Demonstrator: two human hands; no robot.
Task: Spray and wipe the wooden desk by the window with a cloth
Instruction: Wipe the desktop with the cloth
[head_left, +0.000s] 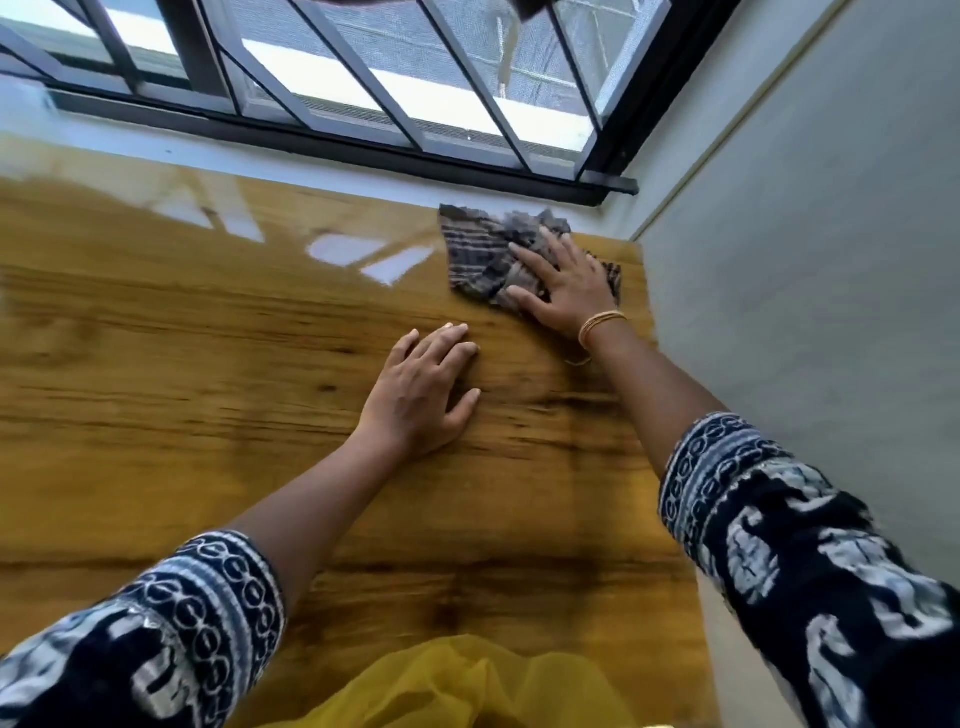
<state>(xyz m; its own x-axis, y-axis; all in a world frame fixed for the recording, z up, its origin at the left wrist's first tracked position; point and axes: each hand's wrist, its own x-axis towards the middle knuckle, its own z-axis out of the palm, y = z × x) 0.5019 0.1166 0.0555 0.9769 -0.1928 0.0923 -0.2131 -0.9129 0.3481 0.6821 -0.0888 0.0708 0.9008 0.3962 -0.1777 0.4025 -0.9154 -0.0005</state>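
While left hand (423, 387) rests flat, cloth (488, 249) under right fingers (524, 254), desk (208, 364) corner

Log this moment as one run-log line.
right hand: flat, pressing cloth | spot: far right corner of desk by window | left hand: flat on desk

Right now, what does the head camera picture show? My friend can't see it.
A person's right hand presses a striped grey cloth flat on the far right corner of a shiny wooden desk, just below a barred window. The left hand rests flat on the desk nearby, holding nothing. Patterned dark blue sleeves cover both arms.
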